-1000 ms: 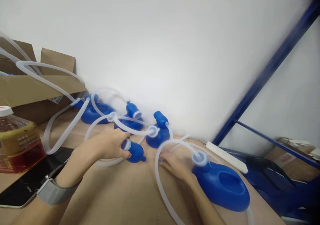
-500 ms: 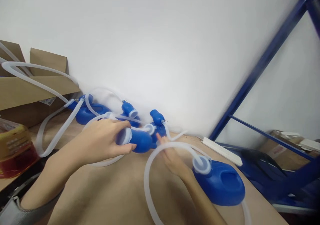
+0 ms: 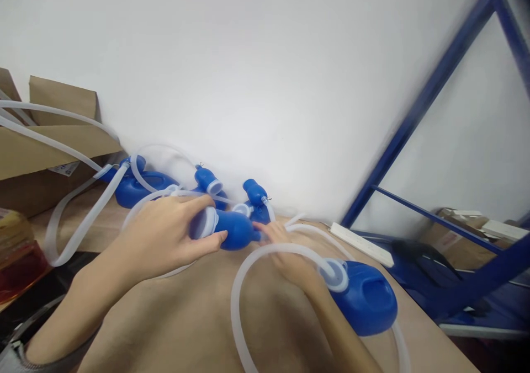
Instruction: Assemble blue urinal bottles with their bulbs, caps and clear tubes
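Note:
My left hand (image 3: 165, 235) is wrapped round the wide end of a blue funnel-shaped plastic cup (image 3: 238, 230) with a whitish rim. The cup lies sideways, its narrow spout pointing right. At that spout, the fingers of my right hand (image 3: 285, 254) are closed; what they cover there is partly hidden. A translucent hose (image 3: 238, 301) loops in front of my right hand. One end of it enters the white-collared mouth of a blue plastic bottle (image 3: 366, 298) beside my right forearm.
Along the wall lie more blue bottles (image 3: 143, 191) and blue cups (image 3: 253, 192) with hoses. A cardboard box (image 3: 53, 147) and a container with red liquid (image 3: 19, 262) stand left. A white power strip (image 3: 362, 244) lies by a blue metal frame (image 3: 418, 119).
My right fingers have closed at the cup's spout; the index finger pointed past it before. The left hand keeps its hold. The view has shifted slightly.

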The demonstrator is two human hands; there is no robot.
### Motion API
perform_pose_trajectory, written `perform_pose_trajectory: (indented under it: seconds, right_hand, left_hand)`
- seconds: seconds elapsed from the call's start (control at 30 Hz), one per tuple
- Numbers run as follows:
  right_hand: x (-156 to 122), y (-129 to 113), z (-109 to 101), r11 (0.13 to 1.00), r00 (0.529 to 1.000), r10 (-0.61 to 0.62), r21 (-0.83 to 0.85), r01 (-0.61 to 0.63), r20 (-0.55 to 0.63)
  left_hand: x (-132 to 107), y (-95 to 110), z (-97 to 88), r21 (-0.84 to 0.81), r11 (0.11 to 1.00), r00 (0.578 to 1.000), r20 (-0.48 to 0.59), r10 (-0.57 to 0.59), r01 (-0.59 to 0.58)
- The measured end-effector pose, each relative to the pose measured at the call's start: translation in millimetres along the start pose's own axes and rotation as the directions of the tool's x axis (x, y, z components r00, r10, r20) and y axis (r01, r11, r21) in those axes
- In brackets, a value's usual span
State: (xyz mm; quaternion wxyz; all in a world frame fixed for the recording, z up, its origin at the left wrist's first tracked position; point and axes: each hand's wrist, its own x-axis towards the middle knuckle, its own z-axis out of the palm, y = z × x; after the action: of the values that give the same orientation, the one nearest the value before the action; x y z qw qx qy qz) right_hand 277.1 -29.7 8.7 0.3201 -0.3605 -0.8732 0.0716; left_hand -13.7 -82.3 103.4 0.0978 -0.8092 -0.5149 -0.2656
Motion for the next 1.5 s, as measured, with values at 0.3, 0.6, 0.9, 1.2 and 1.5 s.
perform_pose_trajectory:
  seconds: [0.3, 0.6, 0.9, 1.2, 1.5]
  right_hand:
    - [-3.7, 3.0, 1.4, 1.0, 0.994, -0.003, 0.022, 0.005, -0.106]
    - [-2.0, -0.8, -11.3, 0.943, 0.876, 0.233, 0.319, -0.097, -0.423]
    - [2.1, -1.1, -11.7, 0.915, 0.842, 0.35, 0.341, -0.214, -0.41]
    - [3.8, 4.1, -12.7, 0.922, 0.866, 0.357, 0.281, -0.266, -0.349]
    - [7.1, -8.0, -12.6, 0.897, 0.776, 0.376, 0.407, -0.17, -0.505]
  left_hand:
    - [3.4, 24.6, 12.8, -0.116, 0.983, 0.989, -0.036, -0.145, 0.14]
    - [7.9, 20.0, 33.5, -0.332, 0.938, 0.994, -0.082, 0.071, -0.095]
    - [2.5, 32.7, 49.7, 0.012, 0.934, 0.889, -0.302, 0.344, -0.358]
    - [4.3, 42.9, 63.0, 0.031, 0.943, 0.878, -0.356, 0.32, -0.331]
    - [10.1, 19.2, 41.4, -0.08, 0.992, 0.97, -0.23, 0.072, -0.093]
